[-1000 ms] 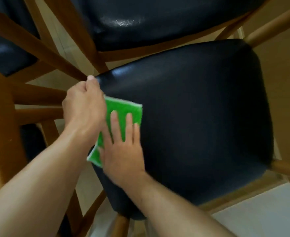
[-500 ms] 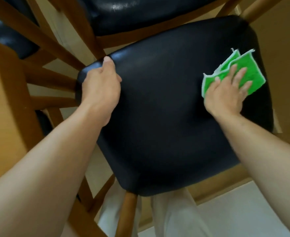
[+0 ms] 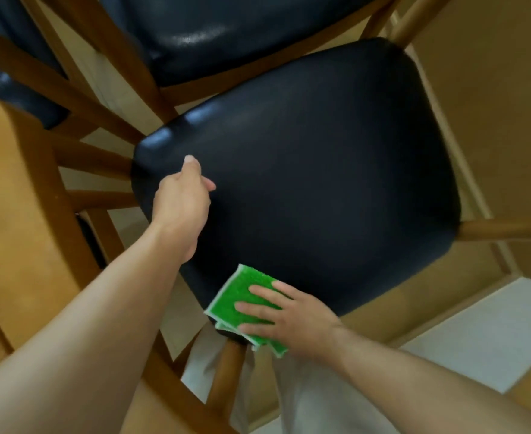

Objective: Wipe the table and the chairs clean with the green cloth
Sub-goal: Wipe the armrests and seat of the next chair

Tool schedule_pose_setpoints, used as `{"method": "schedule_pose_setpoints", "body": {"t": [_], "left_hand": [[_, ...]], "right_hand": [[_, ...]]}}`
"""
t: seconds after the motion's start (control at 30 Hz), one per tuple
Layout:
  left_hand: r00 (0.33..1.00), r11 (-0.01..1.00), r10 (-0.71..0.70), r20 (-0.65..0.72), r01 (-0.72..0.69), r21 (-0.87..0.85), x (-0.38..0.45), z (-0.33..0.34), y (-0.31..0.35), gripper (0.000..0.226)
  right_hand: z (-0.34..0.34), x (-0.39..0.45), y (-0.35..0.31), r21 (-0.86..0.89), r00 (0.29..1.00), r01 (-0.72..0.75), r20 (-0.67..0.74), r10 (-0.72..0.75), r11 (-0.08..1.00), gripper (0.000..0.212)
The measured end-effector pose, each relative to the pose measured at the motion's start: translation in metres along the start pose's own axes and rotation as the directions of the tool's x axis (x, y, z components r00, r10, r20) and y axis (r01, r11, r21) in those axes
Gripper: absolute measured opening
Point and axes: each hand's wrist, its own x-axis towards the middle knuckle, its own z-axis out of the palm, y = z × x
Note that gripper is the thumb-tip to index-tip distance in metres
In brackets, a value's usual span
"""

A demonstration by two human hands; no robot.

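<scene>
The green cloth (image 3: 245,303) lies folded on the near corner of the black chair seat (image 3: 320,183), just above the wooden front leg (image 3: 226,380), with part of its lower edge hanging past the seat's rim; the right hand (image 3: 289,317) lies flat on top of it, fingers straight and spread, pointing toward the person's left, pressing the cloth down rather than clutching it; the left hand (image 3: 181,198) sits at the seat's left edge, well apart from the cloth, thumb raised and fingers loosely curled, and whether it grips the rim or merely rests against it cannot be told from this angle; what matters for the coming stroke is that nearly all of the seat lies up and to the right of the cloth, away from the body, so the right hand, already on the cloth and much the nearer of the two, would have to push outward along the seat's long diagonal toward the far right corner; the risk, as I judge it, is that the overhanging fold slips off the near corner; a second chair seat (image 3: 242,32) lies beyond, and a tan wooden counter (image 3: 17,214) stands at the left.
</scene>
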Motion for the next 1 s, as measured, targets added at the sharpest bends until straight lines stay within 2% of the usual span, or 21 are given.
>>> {"method": "schedule_pose_setpoints", "body": {"t": [0.07,0.1,0.13,0.17,0.2,0.27,0.33,0.4,0.43,0.47,0.5,0.63,0.73,0.77,0.83,0.9,0.97,1.0], "left_hand": [[0.999,0.999,-0.021,0.045,0.019,0.041,-0.011,0.007,-0.009,0.052],[0.997,0.997,-0.033,0.072,0.028,0.07,-0.016,0.01,-0.015,0.052],[0.994,0.994,-0.048,0.1,0.038,0.101,-0.02,0.014,-0.022,0.052],[0.99,0.99,-0.066,0.127,0.049,0.134,-0.024,0.017,-0.029,0.053],[0.985,0.984,-0.086,0.151,0.06,0.166,-0.026,0.02,-0.036,0.053],[0.97,0.971,-0.132,0.202,0.087,0.221,-0.031,0.026,-0.049,0.052],[0.954,0.956,-0.164,0.25,0.091,0.279,-0.037,0.032,-0.06,0.049],[0.948,0.944,-0.159,0.274,0.065,0.324,-0.039,0.035,-0.068,0.046],[0.948,0.94,-0.153,0.281,0.051,0.338,-0.041,0.036,-0.07,0.044],[0.947,0.937,-0.147,0.285,0.041,0.347,-0.042,0.038,-0.072,0.042],[0.946,0.936,-0.143,0.289,0.034,0.35,-0.042,0.039,-0.074,0.041],[0.944,0.931,-0.147,0.297,0.03,0.365,-0.044,0.048,-0.08,0.038],[0.953,0.932,-0.092,0.287,-0.019,0.362,-0.05,0.056,-0.078,0.037],[0.955,0.935,-0.071,0.288,-0.037,0.353,-0.052,0.058,-0.075,0.037],[0.944,0.934,-0.04,0.328,-0.081,0.348,-0.058,0.061,-0.067,0.034],[0.913,0.926,-0.027,0.407,-0.13,0.355,-0.067,0.065,-0.055,0.031],[0.846,0.941,-0.05,0.531,-0.137,0.308,-0.085,0.069,-0.036,0.032],[0.786,0.959,-0.078,0.613,-0.109,0.263,-0.097,0.07,-0.024,0.033]], "right_hand": [[0.006,-0.038,0.018,0.028,0.999,-0.051,-0.005,0.052,0.998,0.064],[0.007,-0.055,0.027,0.047,0.987,-0.143,-0.067,0.146,0.989,0.064],[0.007,-0.072,0.037,0.087,0.947,-0.283,-0.133,0.293,0.955,0.066],[0.007,-0.086,0.049,0.179,0.875,-0.441,-0.133,0.466,0.879,0.071],[0.01,-0.095,0.061,0.282,0.777,-0.582,-0.084,0.624,0.763,0.076],[0.009,-0.105,0.084,0.425,0.554,-0.77,0.075,0.829,0.476,0.08],[0.008,-0.1,0.096,0.541,0.296,-0.826,0.175,0.939,0.16,0.085],[0.004,-0.087,0.091,0.659,0.061,-0.723,0.36,0.931,-0.208,0.079],[0.004,-0.077,0.083,0.678,-0.024,-0.62,0.486,0.874,-0.395,0.074],[0.003,-0.066,0.072,0.663,-0.05,-0.536,0.594,0.803,-0.523,0.07],[0.005,-0.053,0.056,0.641,-0.048,-0.498,0.652,0.757,-0.584,0.067],[-0.008,0.005,0.001,0.559,0.044,-0.422,0.799,0.6,-0.713,0.067],[-0.012,0.022,-0.016,0.542,0.13,-0.417,0.83,0.543,-0.729,0.056],[-0.012,0.018,-0.016,0.538,0.134,-0.386,0.836,0.532,-0.749,0.049],[-0.017,0.0,-0.017,0.556,0.122,-0.221,0.831,0.543,-0.801,0.033],[-0.03,-0.02,-0.02,0.631,0.124,-0.038,0.772,0.623,-0.775,0.027],[-0.048,-0.043,-0.026,0.74,0.204,0.099,0.639,0.742,-0.665,0.027],[-0.057,-0.055,-0.029,0.781,0.261,0.182,0.548,0.795,-0.598,0.028]]}}
